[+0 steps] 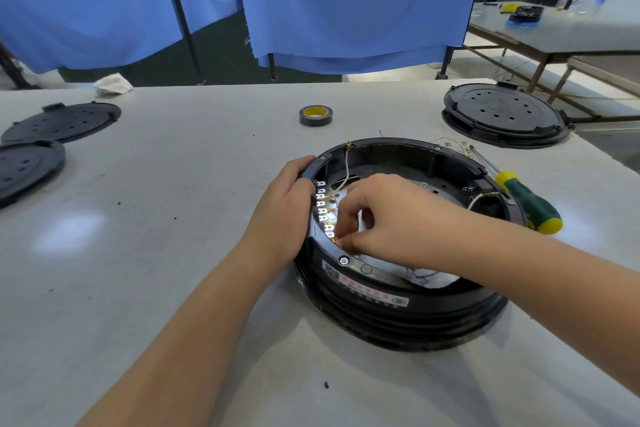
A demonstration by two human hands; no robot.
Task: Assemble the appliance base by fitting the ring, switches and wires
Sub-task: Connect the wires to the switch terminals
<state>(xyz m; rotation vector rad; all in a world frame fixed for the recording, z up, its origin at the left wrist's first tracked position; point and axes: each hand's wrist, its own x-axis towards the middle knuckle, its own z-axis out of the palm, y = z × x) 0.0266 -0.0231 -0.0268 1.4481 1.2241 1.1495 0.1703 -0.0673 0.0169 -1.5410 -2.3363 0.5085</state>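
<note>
Gripping base (398, 308) rim — left hand (282, 215); right hand (384, 215) pinching brass terminal (335, 239) — wire hidden.

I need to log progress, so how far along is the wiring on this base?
Partly done. One white wire already runs from the rim of the base. In hand: the right hand pinches a brass connector at the terminal row while the left hand steadies the rim. Loose wires remain.
</note>
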